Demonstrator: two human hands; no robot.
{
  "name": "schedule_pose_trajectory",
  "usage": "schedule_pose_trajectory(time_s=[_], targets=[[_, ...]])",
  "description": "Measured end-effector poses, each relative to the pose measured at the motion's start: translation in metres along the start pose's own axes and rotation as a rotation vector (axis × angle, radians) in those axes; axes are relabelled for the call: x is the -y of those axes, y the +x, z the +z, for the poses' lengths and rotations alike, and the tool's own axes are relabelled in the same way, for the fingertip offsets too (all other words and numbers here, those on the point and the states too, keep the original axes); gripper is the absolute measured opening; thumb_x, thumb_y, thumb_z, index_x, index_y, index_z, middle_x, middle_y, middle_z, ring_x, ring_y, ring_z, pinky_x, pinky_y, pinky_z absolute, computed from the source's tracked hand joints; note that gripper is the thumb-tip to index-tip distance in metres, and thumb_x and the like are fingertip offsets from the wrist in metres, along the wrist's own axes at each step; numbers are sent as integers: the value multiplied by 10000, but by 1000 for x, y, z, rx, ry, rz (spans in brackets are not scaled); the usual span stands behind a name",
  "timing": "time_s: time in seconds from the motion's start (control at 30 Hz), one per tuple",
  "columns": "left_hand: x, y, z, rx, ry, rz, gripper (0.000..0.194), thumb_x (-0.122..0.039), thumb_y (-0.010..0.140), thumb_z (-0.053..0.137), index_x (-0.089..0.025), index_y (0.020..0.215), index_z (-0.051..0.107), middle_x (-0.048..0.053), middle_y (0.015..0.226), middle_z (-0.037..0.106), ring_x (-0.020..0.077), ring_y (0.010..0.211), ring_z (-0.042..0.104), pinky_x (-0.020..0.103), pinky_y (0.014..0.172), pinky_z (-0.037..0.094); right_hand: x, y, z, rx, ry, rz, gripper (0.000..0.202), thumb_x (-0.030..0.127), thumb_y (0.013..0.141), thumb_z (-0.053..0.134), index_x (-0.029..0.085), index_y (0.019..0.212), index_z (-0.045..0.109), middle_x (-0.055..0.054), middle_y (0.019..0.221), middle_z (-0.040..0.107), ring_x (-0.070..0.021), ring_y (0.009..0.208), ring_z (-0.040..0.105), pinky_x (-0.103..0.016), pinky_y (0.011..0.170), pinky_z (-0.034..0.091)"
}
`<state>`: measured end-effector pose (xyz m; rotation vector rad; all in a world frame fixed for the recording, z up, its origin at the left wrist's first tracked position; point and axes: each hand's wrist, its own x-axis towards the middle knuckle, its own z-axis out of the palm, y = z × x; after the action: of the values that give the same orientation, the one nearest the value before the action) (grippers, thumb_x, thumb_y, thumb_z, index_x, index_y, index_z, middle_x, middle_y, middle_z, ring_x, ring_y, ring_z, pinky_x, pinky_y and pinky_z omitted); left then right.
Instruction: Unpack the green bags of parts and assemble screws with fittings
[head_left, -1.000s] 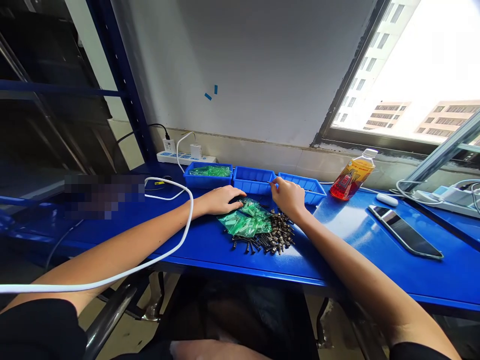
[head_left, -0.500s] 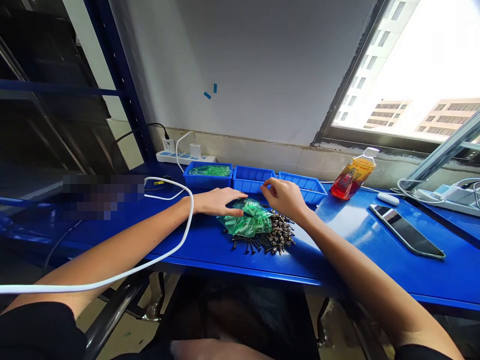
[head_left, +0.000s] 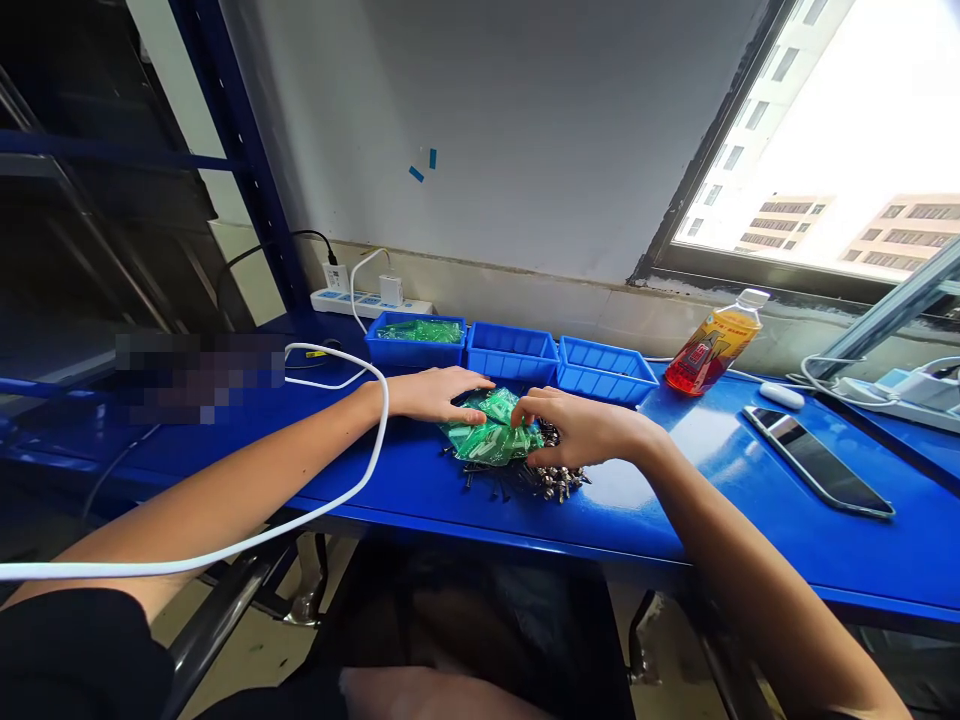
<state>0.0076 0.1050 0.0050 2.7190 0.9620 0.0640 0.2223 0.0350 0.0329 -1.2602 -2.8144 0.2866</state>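
Note:
Green plastic packets [head_left: 491, 440] lie in a pile on the blue table, partly over a heap of metal screws [head_left: 559, 484]. My left hand [head_left: 442, 395] rests at the pile's left edge, its thumb and fingers apart, with nothing in it. Over the right side of the packets, my right hand [head_left: 570, 425] has its fingers curled down and spread from the thumb, touching the pile. Behind the pile stand a blue bin of green packets [head_left: 418, 332], a middle blue bin [head_left: 512, 352] and a right blue bin [head_left: 606, 370].
A white cable [head_left: 330, 508] loops across my left forearm. Along the back are a power strip [head_left: 322, 300] and a bottle of red drink [head_left: 712, 345]. A phone [head_left: 817, 460] and a small white object [head_left: 781, 396] lie at the right.
My right hand has come down and toward me, from near the bins onto the packets and screws. My left hand has stayed nearly in place.

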Motion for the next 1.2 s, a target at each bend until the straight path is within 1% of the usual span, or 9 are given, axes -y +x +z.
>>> schedule_pose_trajectory(time_s=[0.1,0.17,0.37,0.53,0.67,0.83,0.93,1.03,1.2], targets=[[2,0,2,-11,7,20,592,-501,831,455,-176,1324,421,111,1390,440,243,1262,398,324,1035,294,-1,3,2,-26,-2,-33,233,155,716,626,198,944,601,-33,904,617,-165,824,568,-278,703,447],[3,1,2,-10,14,23,592,-496,834,455,-169,1327,418,115,1392,436,244,1260,398,324,1036,294,-1,3,2,-18,-5,-28,226,148,732,600,196,953,600,-37,914,619,-161,811,573,-275,694,444],[1,0,1,-7,18,6,593,-485,837,463,-149,1323,420,130,1384,440,253,1256,402,334,1037,297,0,2,1,18,-43,21,377,224,684,686,203,1047,586,-55,990,598,-185,858,580,-294,723,460],[3,1,2,-18,29,11,591,-509,843,445,-162,1321,421,125,1382,444,249,1248,413,328,1024,312,-3,4,5,-24,-11,-1,391,202,680,677,203,1056,567,-51,995,609,-192,876,589,-298,726,469],[6,1,3,-33,40,13,594,-527,837,451,-172,1313,432,121,1384,443,248,1245,420,320,1016,324,-8,4,7,-33,1,26,412,224,664,699,206,1054,568,-49,1001,606,-196,864,592,-303,714,475],[4,1,3,-9,38,-14,606,-513,842,445,-143,1321,417,140,1390,430,252,1261,405,321,1028,315,-11,4,5,-18,19,38,417,208,684,696,222,1077,559,-47,1073,614,-207,958,583,-326,812,466],[2,1,2,-3,44,-11,600,-510,844,441,-147,1321,414,136,1387,435,246,1256,411,320,1030,312,-10,5,4,10,39,52,440,198,676,708,218,1089,558,-47,1085,612,-202,977,580,-321,832,466],[3,0,1,-4,44,-6,593,-515,842,440,-158,1314,423,128,1385,439,242,1255,412,314,1028,312,-9,5,4,1,43,24,461,203,668,718,211,1100,558,-53,1089,608,-201,992,573,-318,844,464],[3,0,2,-23,48,1,589,-512,838,452,-151,1303,438,129,1384,440,250,1250,416,315,1025,318,-6,6,2,26,50,20,462,207,679,710,218,1119,569,-45,1058,629,-190,926,596,-284,778,472]])
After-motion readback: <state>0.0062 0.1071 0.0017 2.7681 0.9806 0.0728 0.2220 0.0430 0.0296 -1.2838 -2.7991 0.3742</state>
